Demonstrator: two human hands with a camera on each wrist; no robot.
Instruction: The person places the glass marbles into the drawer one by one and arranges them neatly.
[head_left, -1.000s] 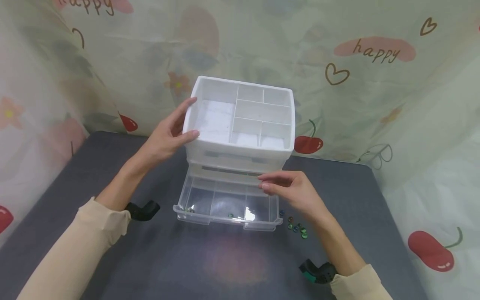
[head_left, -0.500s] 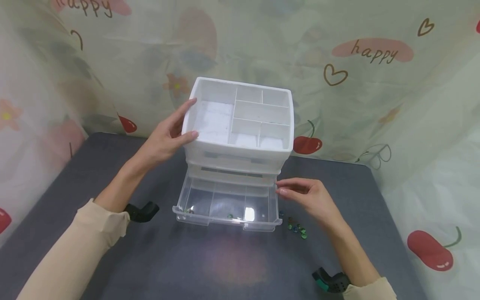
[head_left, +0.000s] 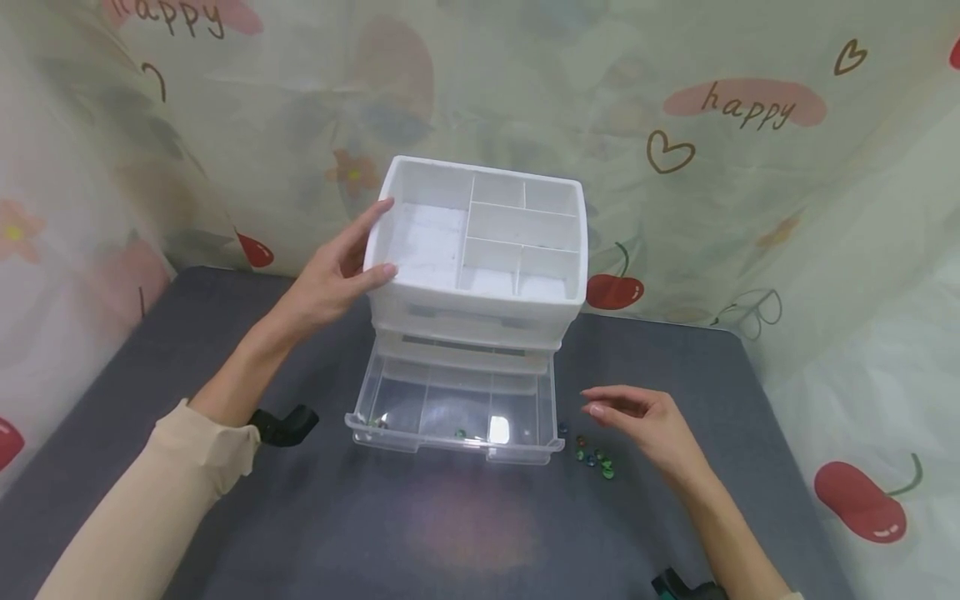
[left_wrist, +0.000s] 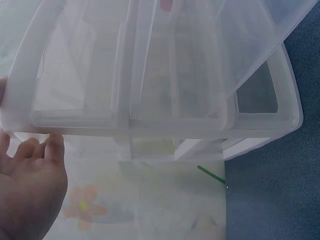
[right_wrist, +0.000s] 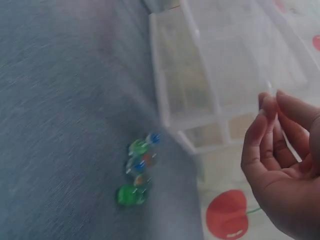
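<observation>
A white plastic drawer organizer (head_left: 480,302) with a divided top tray stands at the back of the table. My left hand (head_left: 330,271) grips its left rim, thumb at the front and fingers behind; the left wrist view shows this hand (left_wrist: 35,170) at the top side edge. The clear lower drawer (head_left: 457,400) is pulled out towards me, with a few small glass beads (head_left: 381,420) inside. Right of it, several green, blue and brownish glass beads (head_left: 606,467) lie on the table. Above and beside them is my right hand (head_left: 645,421), fingers loosely curled, nothing visible between the fingertips.
The dark grey tabletop (head_left: 465,533) reaches back to a patterned curtain (head_left: 735,192), which also hangs at both sides. Black wrist devices (head_left: 285,425) are strapped to both forearms. The pulled-out drawer's front lip (head_left: 450,443) juts towards me.
My right hand has moved from over the drawer's back right corner, right and towards me, to near the loose beads. My left hand keeps its grip on the organizer, which stays in place.
</observation>
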